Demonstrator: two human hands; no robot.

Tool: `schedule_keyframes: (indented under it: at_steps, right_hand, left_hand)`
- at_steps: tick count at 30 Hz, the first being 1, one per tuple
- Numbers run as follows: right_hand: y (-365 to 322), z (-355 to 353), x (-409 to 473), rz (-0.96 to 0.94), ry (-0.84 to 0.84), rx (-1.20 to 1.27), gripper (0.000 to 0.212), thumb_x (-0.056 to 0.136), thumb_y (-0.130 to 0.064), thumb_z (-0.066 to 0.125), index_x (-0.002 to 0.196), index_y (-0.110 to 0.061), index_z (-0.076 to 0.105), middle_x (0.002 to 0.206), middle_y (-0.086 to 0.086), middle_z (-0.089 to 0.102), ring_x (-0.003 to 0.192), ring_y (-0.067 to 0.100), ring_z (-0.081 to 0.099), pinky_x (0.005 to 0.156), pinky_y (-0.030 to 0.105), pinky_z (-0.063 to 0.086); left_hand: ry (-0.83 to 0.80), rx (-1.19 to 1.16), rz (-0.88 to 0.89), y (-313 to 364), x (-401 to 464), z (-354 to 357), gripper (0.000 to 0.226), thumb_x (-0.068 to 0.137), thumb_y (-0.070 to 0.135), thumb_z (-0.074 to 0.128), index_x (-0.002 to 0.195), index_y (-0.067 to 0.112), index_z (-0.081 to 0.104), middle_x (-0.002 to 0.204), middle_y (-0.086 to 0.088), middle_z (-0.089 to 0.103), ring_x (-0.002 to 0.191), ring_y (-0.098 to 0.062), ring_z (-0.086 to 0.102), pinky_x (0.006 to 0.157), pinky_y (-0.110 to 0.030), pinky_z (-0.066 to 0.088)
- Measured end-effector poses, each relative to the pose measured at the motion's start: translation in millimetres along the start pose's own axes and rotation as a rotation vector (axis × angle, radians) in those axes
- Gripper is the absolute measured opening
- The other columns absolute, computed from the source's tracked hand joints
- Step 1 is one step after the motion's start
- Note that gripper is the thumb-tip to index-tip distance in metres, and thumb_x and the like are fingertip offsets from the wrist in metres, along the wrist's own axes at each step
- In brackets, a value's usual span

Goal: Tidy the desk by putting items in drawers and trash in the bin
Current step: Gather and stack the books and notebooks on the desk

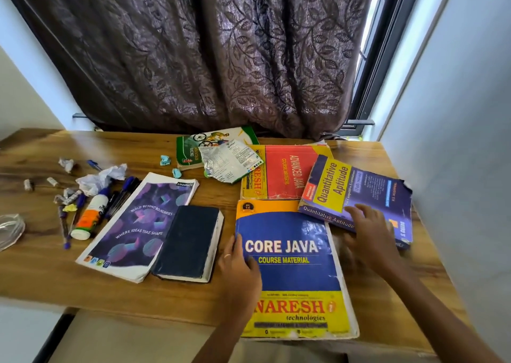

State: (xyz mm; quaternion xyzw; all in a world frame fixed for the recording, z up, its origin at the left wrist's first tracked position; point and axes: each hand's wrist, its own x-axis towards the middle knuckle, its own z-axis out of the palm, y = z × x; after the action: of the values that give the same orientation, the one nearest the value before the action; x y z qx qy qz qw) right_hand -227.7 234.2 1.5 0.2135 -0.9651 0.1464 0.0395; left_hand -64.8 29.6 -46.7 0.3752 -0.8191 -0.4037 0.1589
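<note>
A big blue and yellow Core Java book [296,277] lies at the desk's front edge, hanging slightly over it. My left hand [239,266] grips its left edge, thumb on the cover. My right hand [367,235] hovers with fingers spread at the book's right edge, blurred, and overlaps the purple Quantitative Aptitude book [359,196]. Behind lie a red Advanced Java book [290,172] and a green cycling notebook [193,147] under a crumpled silver wrapper [232,160]. Left of my hands lie a black diary [188,241] and a purple notebook [138,224].
The wooden desk [166,293] carries at its left crumpled paper [102,176], several pens [121,194], a glue bottle [90,216], small paper scraps [66,163] and a wire coil [9,230]. Two blue paper wads [166,160] lie mid-desk. A dark curtain [207,53] hangs behind; a wall stands right.
</note>
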Motion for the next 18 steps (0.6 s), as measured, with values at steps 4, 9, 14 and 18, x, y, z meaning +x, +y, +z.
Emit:
schedule_keyframes:
  at_steps: [4,9,14,18]
  right_hand:
    - [11.9,10.7,4.1,-0.112,-0.010,-0.196,0.065,0.062,-0.023,0.085,0.117,-0.002,0.058,0.115,0.022,0.058,0.104,0.040,0.057,0.080,0.047,0.051]
    - [17.6,12.7,18.1,-0.263,-0.014,-0.406,0.060,0.059,-0.017,0.087,0.108,0.005,0.059,0.095,0.023,0.063,0.080,0.038,0.062,0.060,0.041,0.057]
    - [12.7,-15.2,28.2,-0.276,0.076,-0.376,0.044,0.051,-0.010,0.088,0.087,0.003,0.067,0.066,0.016,0.065,0.044,0.033,0.061,0.027,0.029,0.040]
    - [-19.1,-49.6,28.0,-0.237,0.143,-0.220,0.027,0.076,-0.017,0.071,0.096,-0.002,0.061,0.078,0.016,0.068,0.053,0.036,0.063,0.038,0.035,0.048]
  left_hand:
    - [0.042,0.252,0.354,-0.9,-22.8,14.1,0.049,0.090,0.030,0.049,0.136,0.013,0.049,0.142,-0.009,0.048,0.131,-0.030,0.043,0.094,-0.043,0.049]
    - [-0.067,0.443,0.439,0.3,-22.8,18.0,0.057,0.100,0.043,0.012,0.133,0.020,0.052,0.137,-0.002,0.054,0.128,-0.024,0.050,0.103,-0.040,0.033]
    - [-0.107,0.441,0.425,-2.9,-20.7,18.5,0.060,0.099,0.048,0.010,0.129,0.021,0.055,0.133,-0.001,0.058,0.125,-0.024,0.052,0.102,-0.038,0.033]
    - [-0.120,0.370,0.420,-4.7,-22.0,20.7,0.058,0.097,0.053,0.017,0.134,0.023,0.050,0.138,0.001,0.053,0.130,-0.022,0.047,0.106,-0.039,0.028]
